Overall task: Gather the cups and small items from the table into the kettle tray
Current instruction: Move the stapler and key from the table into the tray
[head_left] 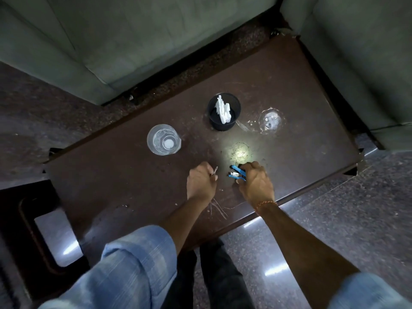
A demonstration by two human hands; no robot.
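Hands point(229, 181) grip small items, partly hidden

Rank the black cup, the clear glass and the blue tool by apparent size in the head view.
1. Black cup and clear glass: look about alike, so unranked.
2. Blue tool, smallest, partly hidden by the right hand.

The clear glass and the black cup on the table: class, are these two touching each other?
Apart. The head view shows a plain stretch of bare brown table between the clear glass and the black cup holding white paper.
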